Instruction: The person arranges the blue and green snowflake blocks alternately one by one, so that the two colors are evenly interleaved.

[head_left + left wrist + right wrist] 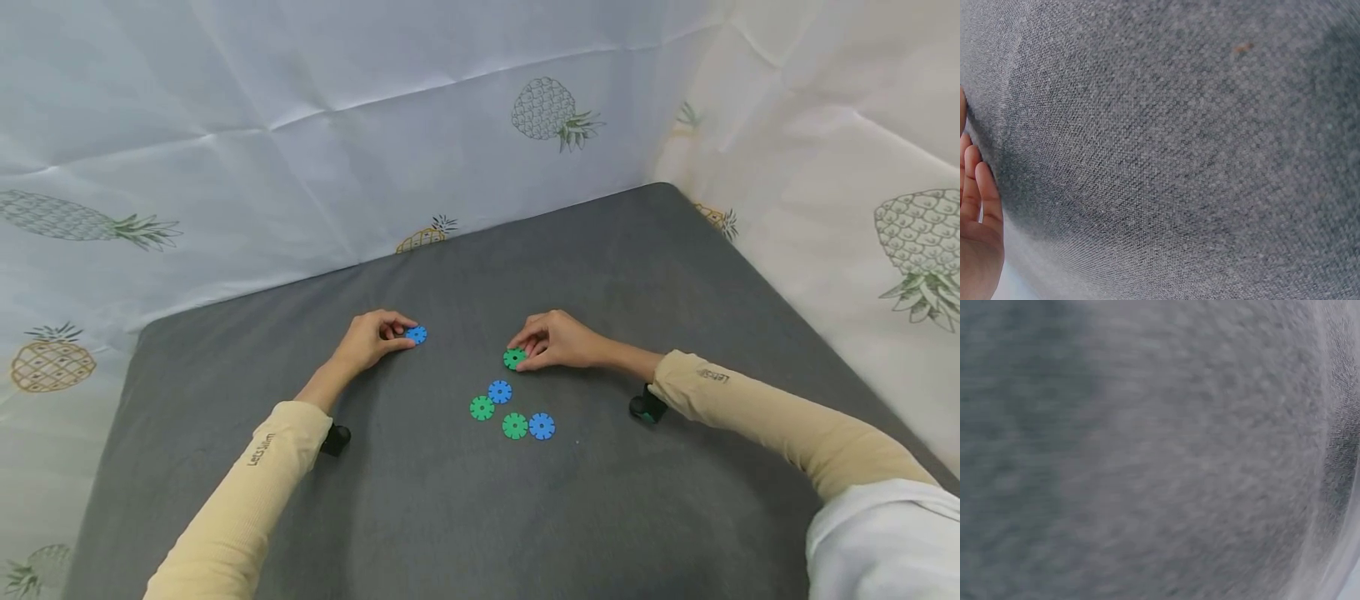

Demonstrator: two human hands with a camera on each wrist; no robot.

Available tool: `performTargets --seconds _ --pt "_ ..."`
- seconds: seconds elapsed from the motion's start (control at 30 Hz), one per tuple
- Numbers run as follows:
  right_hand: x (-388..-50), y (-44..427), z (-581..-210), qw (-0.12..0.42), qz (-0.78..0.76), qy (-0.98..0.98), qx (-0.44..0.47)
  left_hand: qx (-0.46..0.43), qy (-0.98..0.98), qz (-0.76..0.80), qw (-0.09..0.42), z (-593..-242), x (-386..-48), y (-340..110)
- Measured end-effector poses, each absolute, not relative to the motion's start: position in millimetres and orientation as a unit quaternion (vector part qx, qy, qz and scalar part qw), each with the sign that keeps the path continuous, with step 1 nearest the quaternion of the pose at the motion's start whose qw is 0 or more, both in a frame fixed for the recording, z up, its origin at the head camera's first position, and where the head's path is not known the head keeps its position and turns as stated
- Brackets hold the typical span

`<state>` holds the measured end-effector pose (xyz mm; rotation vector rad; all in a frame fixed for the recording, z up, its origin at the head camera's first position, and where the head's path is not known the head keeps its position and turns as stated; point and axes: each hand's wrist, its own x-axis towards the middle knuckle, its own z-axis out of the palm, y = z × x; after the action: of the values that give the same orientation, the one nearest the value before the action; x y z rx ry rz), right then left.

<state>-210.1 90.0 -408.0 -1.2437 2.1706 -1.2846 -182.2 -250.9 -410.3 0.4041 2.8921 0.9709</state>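
In the head view my left hand (372, 337) pinches a blue notched disc (417, 334) between thumb and fingers, at or just over the grey cloth. To the right, my right hand (561, 340) holds a green notched disc (514, 359) by its edge. Nearer to me lie two touching pairs: a green disc (482, 407) with a blue disc (500, 392), and another green disc (515, 426) beside a blue disc (542, 426). The left wrist view catches only part of the left hand (980, 231) at its edge; no hand shows in the right wrist view.
A dark grey cloth covers the table (450, 517). White curtains (300, 183) printed with pineapples hang behind it and along the right side. Dark wrist cameras sit under both forearms, the left one (335, 440) and the right one (647, 406).
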Motion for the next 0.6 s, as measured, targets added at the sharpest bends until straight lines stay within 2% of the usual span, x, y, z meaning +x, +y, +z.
performTargets --seconds 0.23,0.37,0.6 --pt "-208 78 -388 0.172 -0.45 0.768 -0.422 0.132 0.939 0.316 0.032 -410 -182 -250" --pt "-215 72 -393 0.169 -0.456 0.765 -0.422 0.13 0.938 0.319 0.034 -411 -182 -250" --pt "-242 60 -425 0.141 -0.472 0.761 -0.423 0.13 0.938 0.319 0.03 -411 -180 -249"
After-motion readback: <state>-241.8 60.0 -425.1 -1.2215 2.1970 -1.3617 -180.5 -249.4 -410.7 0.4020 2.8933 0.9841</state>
